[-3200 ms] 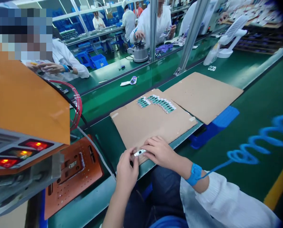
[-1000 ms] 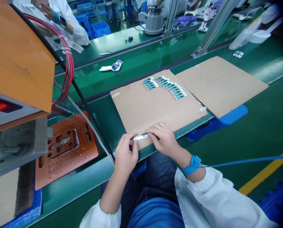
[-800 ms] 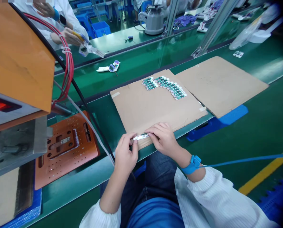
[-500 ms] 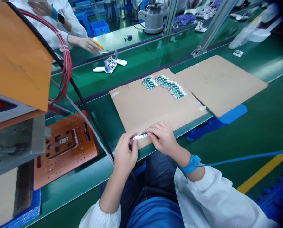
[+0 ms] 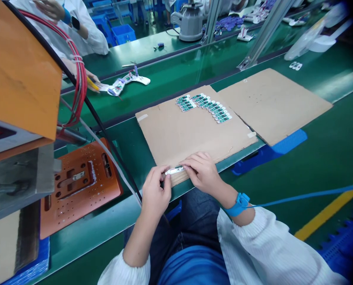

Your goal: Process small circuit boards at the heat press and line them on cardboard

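Note:
A small white strip-shaped part (image 5: 174, 170) is pinched at both ends, over the front edge of a cardboard sheet (image 5: 176, 136). My left hand (image 5: 157, 188) has its thumb and fingers closed on the left end. The right end is between the thumb and fingers of my right hand (image 5: 202, 172), which wears a blue wrist strap with a cord. Farther back on the cardboard lie several green and white strips (image 5: 219, 111) in slanted rows.
To the left, an orange machine (image 5: 25, 71) overhangs an orange perforated plate (image 5: 84, 186). A second cardboard sheet (image 5: 277, 103) lies right. Across the bench, another person's hand (image 5: 89, 79) touches a white part with wires (image 5: 137, 79). Cables hang near my left hand.
The other person's hand and the white wired part have moved left on the far side. My hands and the strip between them look almost unchanged.

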The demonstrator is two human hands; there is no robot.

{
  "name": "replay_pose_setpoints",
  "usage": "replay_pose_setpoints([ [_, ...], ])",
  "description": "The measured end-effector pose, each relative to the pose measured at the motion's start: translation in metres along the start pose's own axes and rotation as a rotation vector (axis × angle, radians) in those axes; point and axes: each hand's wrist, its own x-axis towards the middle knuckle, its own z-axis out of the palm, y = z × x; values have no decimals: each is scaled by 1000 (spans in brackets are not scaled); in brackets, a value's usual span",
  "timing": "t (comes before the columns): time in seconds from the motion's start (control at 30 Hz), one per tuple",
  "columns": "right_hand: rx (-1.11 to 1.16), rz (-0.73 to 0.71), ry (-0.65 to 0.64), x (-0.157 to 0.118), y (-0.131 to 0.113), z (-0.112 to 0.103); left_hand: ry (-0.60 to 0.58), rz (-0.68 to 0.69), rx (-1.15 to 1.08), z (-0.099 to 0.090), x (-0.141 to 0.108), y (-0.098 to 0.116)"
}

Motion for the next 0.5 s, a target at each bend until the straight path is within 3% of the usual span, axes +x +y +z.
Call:
replay_pose_setpoints([
  [0.5,69,-48,101,-1,-5,-1,36,54,-29,-1,0,1],
])
